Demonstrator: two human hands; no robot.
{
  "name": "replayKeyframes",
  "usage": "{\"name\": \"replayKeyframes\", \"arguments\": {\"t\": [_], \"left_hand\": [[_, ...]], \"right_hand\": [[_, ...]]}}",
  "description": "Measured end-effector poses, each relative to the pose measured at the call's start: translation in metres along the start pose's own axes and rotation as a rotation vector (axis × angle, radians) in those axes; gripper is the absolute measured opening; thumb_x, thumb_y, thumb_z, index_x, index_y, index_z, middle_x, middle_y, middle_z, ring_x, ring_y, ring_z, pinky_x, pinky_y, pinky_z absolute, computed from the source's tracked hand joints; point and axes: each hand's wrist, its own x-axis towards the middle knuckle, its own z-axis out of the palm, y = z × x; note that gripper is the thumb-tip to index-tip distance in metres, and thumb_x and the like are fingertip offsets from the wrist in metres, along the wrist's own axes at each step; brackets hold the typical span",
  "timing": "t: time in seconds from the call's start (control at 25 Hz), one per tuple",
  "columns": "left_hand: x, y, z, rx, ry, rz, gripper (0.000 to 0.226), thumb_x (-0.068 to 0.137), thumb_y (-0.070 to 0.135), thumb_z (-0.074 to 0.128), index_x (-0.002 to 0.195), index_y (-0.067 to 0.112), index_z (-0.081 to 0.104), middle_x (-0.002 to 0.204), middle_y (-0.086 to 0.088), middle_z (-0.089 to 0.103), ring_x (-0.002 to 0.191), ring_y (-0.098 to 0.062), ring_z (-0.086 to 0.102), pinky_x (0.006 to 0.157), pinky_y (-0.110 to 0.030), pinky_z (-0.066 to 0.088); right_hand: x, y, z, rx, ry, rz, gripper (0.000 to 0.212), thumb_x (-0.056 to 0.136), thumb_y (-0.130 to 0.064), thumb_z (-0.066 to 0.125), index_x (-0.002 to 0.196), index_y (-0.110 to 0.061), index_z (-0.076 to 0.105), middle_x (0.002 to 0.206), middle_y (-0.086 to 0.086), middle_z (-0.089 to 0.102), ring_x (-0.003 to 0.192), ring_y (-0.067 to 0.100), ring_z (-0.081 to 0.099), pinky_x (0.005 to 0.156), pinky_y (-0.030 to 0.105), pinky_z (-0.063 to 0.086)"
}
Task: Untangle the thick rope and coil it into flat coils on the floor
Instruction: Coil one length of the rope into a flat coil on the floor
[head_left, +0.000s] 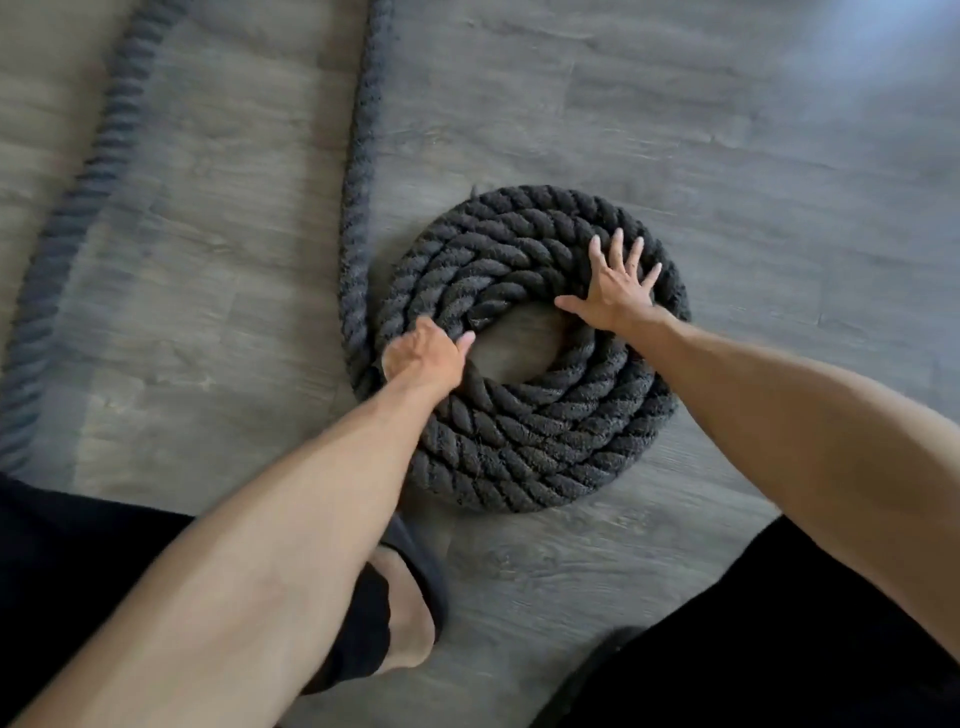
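Sprawling over the grey wood-grain floor (727, 156), the thick black rope (358, 182) runs away from the person in two long loose lengths. Its near part is already wound into a flat coil (545, 447) of several turns around an open centre, lying just ahead of the person's feet.

The twisted strands look coarse and bulky. I judge the rope heavy, stiff to bend and rough enough to grip without slipping, so it is better dragged and pressed than lifted.

The right hand (613, 296) lies spread, palm down, on the coil's far right turns. The left hand (423, 358) grips the coil's left side, where the loose length feeds in, its fingers curled out of sight. That feed point seems the best hold.
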Motion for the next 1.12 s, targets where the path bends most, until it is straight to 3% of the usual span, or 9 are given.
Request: {"name": "replayKeyframes", "arguments": {"t": [0.04,0.12,0.24,0.32,0.44,0.56,0.8,1.12], "left_hand": [[0.013,0.001,-0.012,0.008,0.101,0.076,0.082,0.09,0.071,0.039,0.14,0.007,0.031,0.136,-0.019,0.051,0.12,-0.035,0.052,0.082,-0.039,0.04],[0.045,0.013,-0.037,0.095,0.186,0.214,0.105,0.079,0.077,0.052,0.148,0.007,0.017,0.147,-0.023,0.032,0.132,-0.039,0.037,0.096,-0.049,0.037],[0.087,0.051,-0.062,0.294,0.069,0.403,0.148,0.057,0.084,0.067,0.153,0.008,-0.016,0.16,-0.028,-0.005,0.147,-0.047,0.0,0.109,-0.073,0.012],[0.113,0.07,-0.073,0.358,-0.013,0.472,0.16,0.047,0.084,0.072,0.151,0.011,-0.026,0.159,-0.028,-0.016,0.146,-0.049,-0.009,0.107,-0.077,0.003],[0.134,0.072,-0.08,0.327,-0.109,0.48,0.169,0.037,0.084,0.076,0.149,0.014,-0.03,0.159,-0.027,-0.01,0.144,-0.049,0.009,0.111,-0.069,0.017],[0.141,0.073,-0.081,0.353,-0.096,0.471,0.17,0.036,0.084,0.076,0.151,0.01,-0.026,0.158,-0.028,0.002,0.139,-0.047,0.022,0.109,-0.059,0.026],[0.166,0.067,-0.103,0.289,-0.115,0.341,0.171,0.036,0.084,0.076,0.151,0.001,-0.02,0.152,-0.032,0.012,0.134,-0.05,0.028,0.104,-0.064,0.03],[0.196,0.07,-0.131,0.35,-0.113,0.261,0.17,0.037,0.105,0.039,0.148,-0.011,-0.016,0.138,-0.036,0.029,0.112,-0.044,0.044,0.084,-0.049,0.045]], "right_hand": [[-0.008,0.0,0.007,0.025,0.022,0.072,0.113,0.086,-0.068,0.059,0.161,-0.015,-0.007,0.166,0.017,-0.021,0.151,0.039,-0.022,0.115,0.072,-0.006],[-0.026,-0.007,0.032,0.089,0.058,0.264,0.121,0.082,-0.071,0.061,0.159,-0.011,-0.012,0.163,0.023,-0.025,0.151,0.04,-0.023,0.111,0.076,-0.005],[-0.042,-0.016,0.058,0.109,0.062,0.35,0.12,0.084,-0.06,0.065,0.159,-0.01,-0.015,0.159,0.028,-0.03,0.148,0.045,-0.027,0.109,0.081,0.004],[-0.035,-0.011,0.052,0.123,0.053,0.353,0.117,0.087,-0.057,0.065,0.159,-0.013,-0.016,0.157,0.029,-0.032,0.146,0.047,-0.028,0.109,0.081,0.004],[-0.028,-0.01,0.045,0.121,0.032,0.362,0.116,0.088,-0.055,0.067,0.159,-0.016,-0.016,0.157,0.028,-0.033,0.146,0.047,-0.029,0.109,0.08,0.003],[-0.022,-0.014,0.042,0.102,0.001,0.375,0.116,0.088,-0.054,0.068,0.159,-0.019,-0.016,0.158,0.024,-0.034,0.147,0.044,-0.028,0.111,0.078,0.005],[0.032,-0.04,-0.009,-0.04,-0.064,0.375,0.118,0.086,-0.046,0.075,0.16,-0.024,-0.015,0.16,0.018,-0.035,0.15,0.039,-0.025,0.115,0.074,0.013],[0.105,-0.042,-0.055,-0.166,-0.05,0.21,0.12,0.084,-0.041,0.078,0.16,-0.027,-0.014,0.161,0.014,-0.035,0.15,0.036,-0.026,0.117,0.072,0.007]]}}
